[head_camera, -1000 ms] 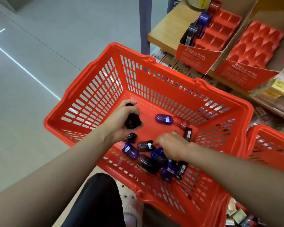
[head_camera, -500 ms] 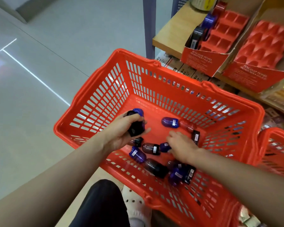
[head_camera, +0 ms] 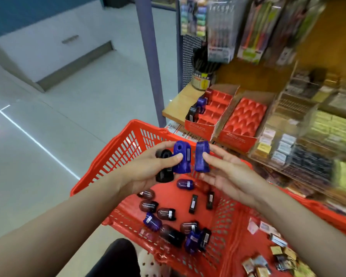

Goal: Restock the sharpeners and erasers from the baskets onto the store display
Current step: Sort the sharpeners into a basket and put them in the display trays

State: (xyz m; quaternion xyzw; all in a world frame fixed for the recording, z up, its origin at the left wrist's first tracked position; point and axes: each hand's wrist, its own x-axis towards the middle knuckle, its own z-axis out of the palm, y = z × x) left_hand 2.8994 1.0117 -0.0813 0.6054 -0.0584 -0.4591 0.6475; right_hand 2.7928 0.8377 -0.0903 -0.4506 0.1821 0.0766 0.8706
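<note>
Both hands are raised above the orange basket (head_camera: pixel 116 156), just in front of its far rim. The left hand (head_camera: pixel 148 172) grips two sharpeners at once: a black sharpener (head_camera: pixel 164 166) tucked in the palm and a blue sharpener (head_camera: pixel 181 156) pinned upright by the thumb. The right hand (head_camera: pixel 226 172) pinches a second blue sharpener (head_camera: pixel 202 156) between thumb and fingers; the two blue ones stand side by side, a narrow gap between them.

Below the hands, loose sharpeners (head_camera: pixel 166 213) in blue, black and dark red lie scattered over the basket floor, most near the front wall. A second basket (head_camera: pixel 328 214) adjoins it on the right, with small erasers (head_camera: pixel 268 256) in it.

Beyond the far rim, on the wooden shelf (head_camera: pixel 176 104), stands a red display tray (head_camera: pixel 214 110) with a few sharpeners along its left edge and many free pockets. Beside it sits another red tray (head_camera: pixel 244 118). Open floor (head_camera: pixel 68 126) lies to the left.
</note>
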